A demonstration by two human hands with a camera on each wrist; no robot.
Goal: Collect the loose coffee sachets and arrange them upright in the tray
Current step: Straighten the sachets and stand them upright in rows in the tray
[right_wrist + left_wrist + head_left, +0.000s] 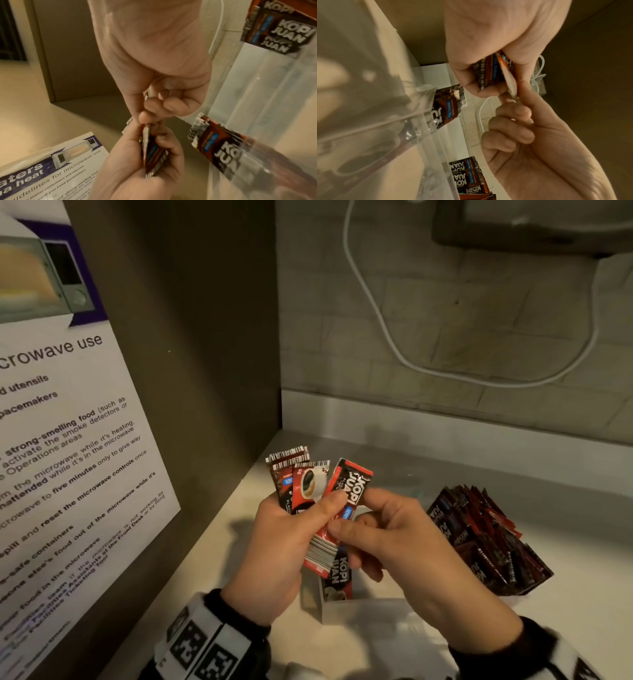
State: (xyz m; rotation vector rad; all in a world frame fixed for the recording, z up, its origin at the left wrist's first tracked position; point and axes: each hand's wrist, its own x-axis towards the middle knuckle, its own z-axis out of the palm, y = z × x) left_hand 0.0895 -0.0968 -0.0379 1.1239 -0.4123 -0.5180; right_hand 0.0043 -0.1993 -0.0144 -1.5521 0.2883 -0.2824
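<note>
Red and black coffee sachets [301, 484] are fanned out in my left hand [308, 522], which grips their lower halves above the counter. My right hand [370, 518] pinches the rightmost sachet [352, 487] of that fan between thumb and forefinger. Seen from the left wrist, the bundle [493, 70] sits edge-on in my left hand's curled fingers. The right wrist view shows the same bundle [152, 152] below my right hand [150, 115]. Under the hands stands a clear tray [363, 607] with one sachet [339, 573] upright in it. That sachet [448, 106] leans on the clear wall.
A second clear holder packed with several sachets [479, 542] stands on the counter to the right. A brown cabinet side with a microwave notice [68, 440] closes off the left. The tiled wall [479, 320] with a white cable [376, 313] is behind.
</note>
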